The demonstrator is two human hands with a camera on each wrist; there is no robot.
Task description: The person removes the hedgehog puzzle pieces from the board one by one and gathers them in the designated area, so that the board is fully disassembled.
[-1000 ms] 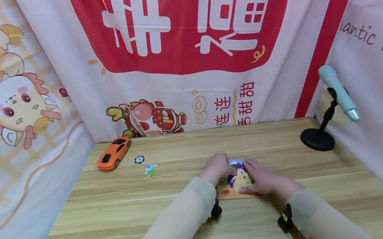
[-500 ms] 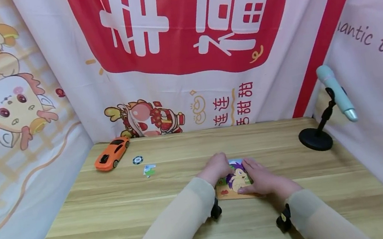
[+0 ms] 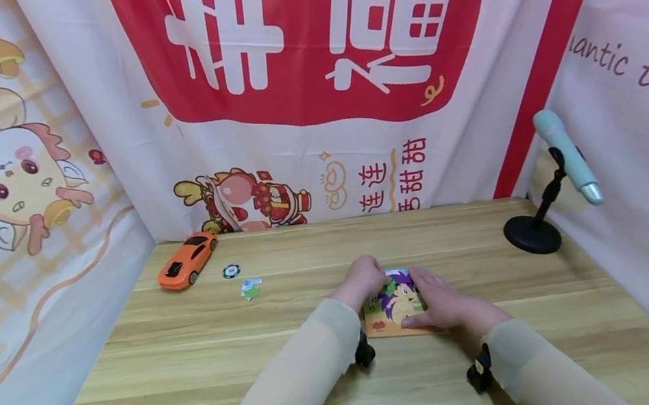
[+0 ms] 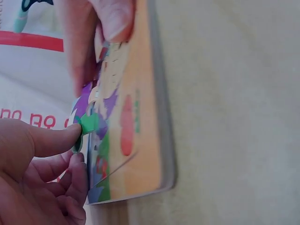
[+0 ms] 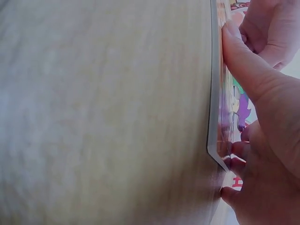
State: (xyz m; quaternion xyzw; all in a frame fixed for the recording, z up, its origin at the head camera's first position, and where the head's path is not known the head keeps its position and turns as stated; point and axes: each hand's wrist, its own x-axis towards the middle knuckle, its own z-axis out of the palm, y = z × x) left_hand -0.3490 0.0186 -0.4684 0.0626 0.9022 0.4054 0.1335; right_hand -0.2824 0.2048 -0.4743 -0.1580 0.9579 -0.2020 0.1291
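Note:
In the head view a jigsaw puzzle board with a hedgehog picture lies flat on the table. At its far left part my left hand is over the picture. The left wrist view shows its thumb and fingers pinching a puzzle piece with green on it, tilted up at the board. My right hand lies across the board's right side, its thumb extended over the picture. Its other fingertips press down by the board's corner in the right wrist view. Part of the picture is hidden beneath both hands.
Toward the back left of the wooden table stand an orange toy car, a round chip and a few small pale blue and green pieces. A light-blue microphone on a black stand is at the right.
My left hand has shifted slightly up and left over the board, uncovering a little more of the picture. The right hand stays in place. The view has drifted slightly.

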